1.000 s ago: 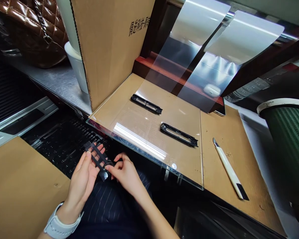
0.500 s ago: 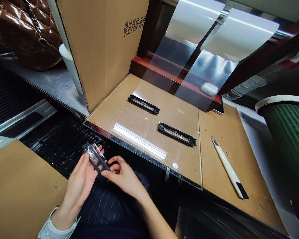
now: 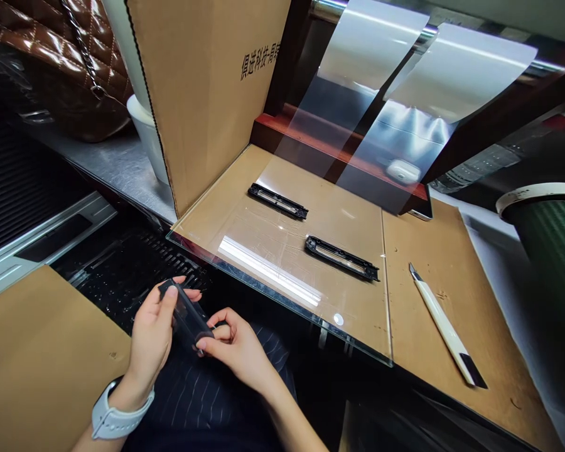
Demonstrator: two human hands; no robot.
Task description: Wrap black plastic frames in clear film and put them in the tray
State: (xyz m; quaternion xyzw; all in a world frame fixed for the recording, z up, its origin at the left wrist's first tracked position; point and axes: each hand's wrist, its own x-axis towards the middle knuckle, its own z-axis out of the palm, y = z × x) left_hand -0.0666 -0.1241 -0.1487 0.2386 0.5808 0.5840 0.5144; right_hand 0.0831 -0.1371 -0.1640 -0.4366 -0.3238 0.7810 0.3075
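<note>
Between my two hands is a long black plastic frame [image 3: 189,318], held tilted above my lap. My left hand [image 3: 156,314] grips its upper end, thumb on top and fingers behind. At the lower end, my right hand [image 3: 230,339] pinches it between thumb and fingers. Whether a clear film covers its face I cannot tell. Two similar black frames lie on the glass sheet [image 3: 268,245]: one frame [image 3: 277,201] towards the back, another frame [image 3: 341,258] nearer the right.
A white utility knife [image 3: 445,326] lies on the cardboard at the right. Two strips of clear film [image 3: 395,138] hang from a metal bar behind the glass. A cardboard box [image 3: 202,94] stands at the left back, with a white cup [image 3: 145,135] beside it.
The held black frame has been turned, so its opening no longer shows and a darker face is towards me. Both hands still hold it. The view has shifted slightly.
</note>
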